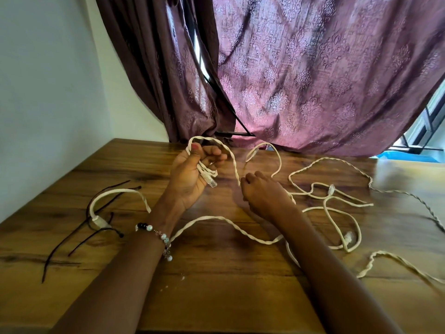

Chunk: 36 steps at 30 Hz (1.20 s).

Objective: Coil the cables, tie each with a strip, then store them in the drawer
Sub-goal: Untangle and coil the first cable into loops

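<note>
**Cable in hand, coil under way**

While the left hand [192, 175] sits raised above the wooden surface [216, 285], palm up, its fingers curl round a few loops of the cream cable [209, 227], and a clear plug [211, 182] hangs out of the grip across the palm. One loop arches up over the thumb and drops down the right side of the hand towards the right hand [262, 196]. That right hand is just beside the left, back to the camera, fingers bent and pinched at the strand where it comes down; the fingertips themselves are turned away, so how tightly they hold is hard to say.

From there the cable runs loose. One stretch snakes under the left wrist, past the bead bracelet [159, 233], and out to the left, where it bends round into another plug [100, 221]. That plug lies on top of the dark strips [79, 235], a scatter of thin black ties spread across the left of the surface.

Over on the right, more cream cabling sprawls in open tangles, with further plugs [331, 189] showing among the loops, and a strand runs off the right edge. Whether it is one cable or several cannot be told.

Behind the surface hangs a patterned purple curtain [313, 80], with a white wall [48, 92] on the left.
</note>
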### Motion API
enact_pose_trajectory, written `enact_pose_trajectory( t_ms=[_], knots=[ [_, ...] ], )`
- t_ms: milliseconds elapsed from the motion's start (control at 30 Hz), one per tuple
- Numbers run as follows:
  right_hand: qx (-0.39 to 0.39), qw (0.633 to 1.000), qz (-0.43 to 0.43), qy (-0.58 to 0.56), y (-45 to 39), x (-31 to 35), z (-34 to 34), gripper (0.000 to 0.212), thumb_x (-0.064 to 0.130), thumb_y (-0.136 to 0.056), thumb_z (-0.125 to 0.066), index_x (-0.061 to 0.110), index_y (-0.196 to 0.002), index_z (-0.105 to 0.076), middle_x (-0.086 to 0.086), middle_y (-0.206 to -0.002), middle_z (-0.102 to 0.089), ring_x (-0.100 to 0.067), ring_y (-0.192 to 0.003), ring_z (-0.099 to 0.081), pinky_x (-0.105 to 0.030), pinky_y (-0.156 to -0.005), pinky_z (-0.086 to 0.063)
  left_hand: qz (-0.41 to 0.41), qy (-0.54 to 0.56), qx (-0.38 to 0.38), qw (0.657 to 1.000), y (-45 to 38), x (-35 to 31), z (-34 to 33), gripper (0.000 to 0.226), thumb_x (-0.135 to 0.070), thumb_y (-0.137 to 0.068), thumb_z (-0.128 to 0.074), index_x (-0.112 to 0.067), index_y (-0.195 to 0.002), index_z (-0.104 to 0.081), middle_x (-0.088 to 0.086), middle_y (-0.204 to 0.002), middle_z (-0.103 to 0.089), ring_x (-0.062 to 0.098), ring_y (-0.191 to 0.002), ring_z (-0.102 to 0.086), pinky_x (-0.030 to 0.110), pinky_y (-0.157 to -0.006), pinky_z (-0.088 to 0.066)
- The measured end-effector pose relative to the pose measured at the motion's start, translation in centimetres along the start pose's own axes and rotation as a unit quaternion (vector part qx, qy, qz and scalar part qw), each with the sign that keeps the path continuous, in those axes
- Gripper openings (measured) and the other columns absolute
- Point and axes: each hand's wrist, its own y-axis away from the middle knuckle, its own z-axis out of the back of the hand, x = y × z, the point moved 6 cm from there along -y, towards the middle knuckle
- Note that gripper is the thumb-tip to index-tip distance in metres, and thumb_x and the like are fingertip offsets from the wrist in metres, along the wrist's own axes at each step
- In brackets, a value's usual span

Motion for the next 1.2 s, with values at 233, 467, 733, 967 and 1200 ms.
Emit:
enact_pose_trajectory(
  t_ms=[233,467,733,967,1200],
  knots=[
    [-0.252,0.951,-0.037,-0.177,1.0,-2.1,2.9,0.014,0.014,-0.092,-0.051,0.002,-0.100,-0.052,-0.014,-0.066,-0.065,-0.036,-0.053,-0.059,-0.026,-0.044,-0.029,-0.012,0.021,-0.016,1.000,0.0,-0.4,0.2,0.054,-0.025,-0.104,-0.024,-0.002,-0.080,-0.066,0.007,-0.076,-0.072,0.018,-0.076,-0.071,0.027,-0.072,-0.058],
    [-0.283,0.872,-0.104,-0.385,0.7,-4.3,1.8,0.033,0.029,-0.094,-0.044,0.015,-0.121,-0.031,0.000,-0.065,-0.063,-0.027,-0.058,-0.058,-0.040,-0.054,-0.048,0.012,0.044,-0.013,0.999,0.2,0.2,-0.1,0.056,-0.027,-0.105,-0.025,-0.013,-0.068,-0.065,0.000,-0.064,-0.064,0.014,-0.064,-0.066,0.029,-0.063,-0.054],
    [-0.385,0.882,-0.105,-0.251,2.0,-6.1,2.4,0.026,0.010,-0.084,-0.046,0.008,-0.106,-0.062,-0.011,-0.090,-0.068,-0.036,-0.068,-0.063,-0.037,-0.047,-0.048,0.024,0.059,-0.007,0.998,-0.2,1.0,0.2,0.064,-0.034,-0.103,-0.025,-0.016,-0.052,-0.059,0.000,-0.058,-0.051,0.013,-0.053,-0.052,0.027,-0.056,-0.045],
    [-0.312,0.916,-0.220,-0.124,1.4,-5.9,1.7,0.060,0.000,-0.075,-0.044,-0.006,-0.134,-0.044,-0.024,-0.095,-0.068,-0.040,-0.059,-0.061,-0.033,-0.049,-0.038,0.036,0.040,0.011,0.998,-0.1,1.6,0.2,0.049,-0.034,-0.103,-0.026,-0.010,-0.065,-0.043,-0.001,-0.056,-0.042,0.011,-0.050,-0.045,0.026,-0.052,-0.043],
    [-0.170,0.950,-0.252,-0.077,0.3,-5.4,-0.8,0.064,0.000,-0.090,-0.032,0.006,-0.148,-0.006,-0.020,-0.107,-0.061,-0.040,-0.076,-0.064,-0.037,-0.052,-0.037,0.048,0.073,0.052,0.995,-0.1,2.0,0.0,0.037,-0.031,-0.104,-0.025,-0.014,-0.073,-0.038,-0.007,-0.050,-0.032,0.005,-0.041,-0.029,0.024,-0.048,-0.039]
  ],
)
